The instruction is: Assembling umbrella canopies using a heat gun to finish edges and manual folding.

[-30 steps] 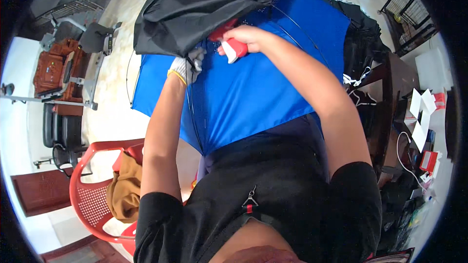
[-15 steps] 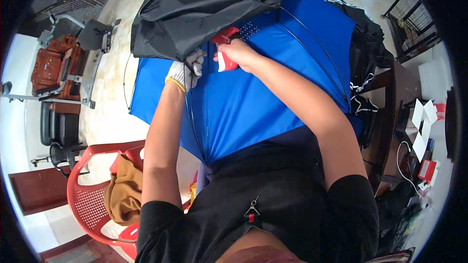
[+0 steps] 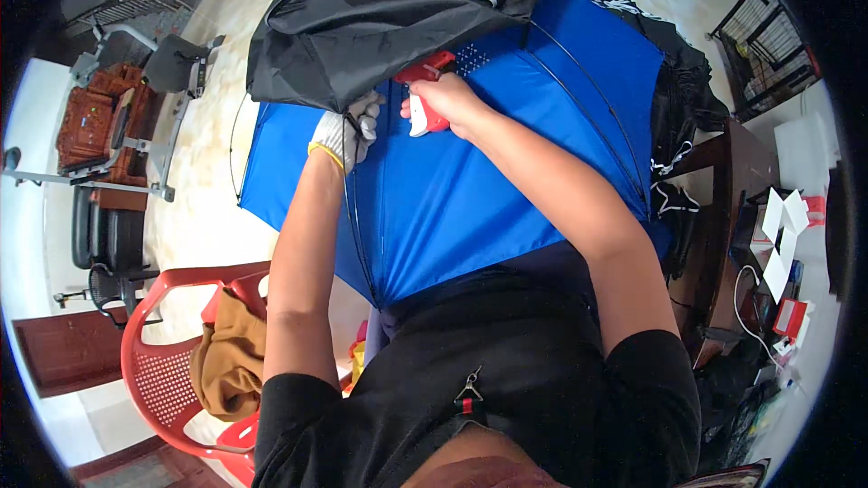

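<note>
A blue umbrella canopy (image 3: pixel 452 217) lies spread in front of me with thin black ribs (image 3: pixel 592 81) across it. Over its far part hangs black fabric with grey piping (image 3: pixel 389 36). My left hand (image 3: pixel 348 134), in a white knitted glove with a yellow cuff, is closed around a black rib at the black fabric's lower corner. In my bare right hand (image 3: pixel 448 99) is a red and white pistol-shaped hand tool (image 3: pixel 425 117). Its red front end points toward the black fabric's edge; the tip is hidden there.
At lower left stands a red plastic chair (image 3: pixel 167 370) with a brown cloth (image 3: pixel 231 357) on it. Dark folded umbrellas (image 3: pixel 683 81) are heaped on the right, beside a dark wooden table (image 3: pixel 728 217). Exercise equipment (image 3: pixel 172 63) stands at far left.
My right hand and the tool have shifted slightly right, and the tool is tilted a little more. The black fabric has also moved slightly right. My left hand keeps its grip.
</note>
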A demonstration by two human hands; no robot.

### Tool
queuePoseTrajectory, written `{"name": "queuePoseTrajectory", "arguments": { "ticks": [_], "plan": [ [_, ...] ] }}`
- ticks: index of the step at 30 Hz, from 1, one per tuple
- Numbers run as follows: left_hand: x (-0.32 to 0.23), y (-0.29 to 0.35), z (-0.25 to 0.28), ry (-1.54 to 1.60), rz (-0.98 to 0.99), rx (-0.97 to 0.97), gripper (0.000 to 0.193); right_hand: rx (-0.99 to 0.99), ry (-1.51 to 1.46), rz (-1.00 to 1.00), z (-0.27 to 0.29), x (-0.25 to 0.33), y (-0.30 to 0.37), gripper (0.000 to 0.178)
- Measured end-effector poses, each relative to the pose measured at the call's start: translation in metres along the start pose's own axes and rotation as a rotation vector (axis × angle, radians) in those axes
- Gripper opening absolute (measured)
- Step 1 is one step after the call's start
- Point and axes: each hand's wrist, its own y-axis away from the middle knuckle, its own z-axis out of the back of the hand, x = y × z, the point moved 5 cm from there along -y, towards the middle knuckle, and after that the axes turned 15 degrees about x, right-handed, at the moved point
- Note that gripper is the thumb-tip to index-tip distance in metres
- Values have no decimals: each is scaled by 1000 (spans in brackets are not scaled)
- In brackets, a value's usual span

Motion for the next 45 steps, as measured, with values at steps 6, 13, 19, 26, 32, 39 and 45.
{"name": "queuePoseTrajectory", "arguments": {
  "ticks": [6, 13, 19, 26, 32, 39, 45],
  "plan": [
    [-2, 2, -8, -12, -18, -4, 12, 90, -104, -11, 3, -2, 0, 29],
    [-2, 3, -16, 0, -24, 69, 12, 182, -262, -20, 9, -9, -2, 26],
    [0, -2, -8, -3, 1, 95, 12, 186, -313, -4, 7, -11, -3, 27],
    [3, 0, -11, 4, 36, 26, 10, 133, -309, 32, 0, -15, 1, 24],
    [-3, 3, -6, -75, -6, -107, 7, -64, -12, 126, -5, -5, 7, 18],
    [-1, 2, 1, -26, 9, -49, 9, -69, 146, -5, -3, -2, -1, 23],
    [0, 5, 1, 29, 4, 3, 10, 7, 39, -12, -3, -9, -9, 23]
  ]
}}
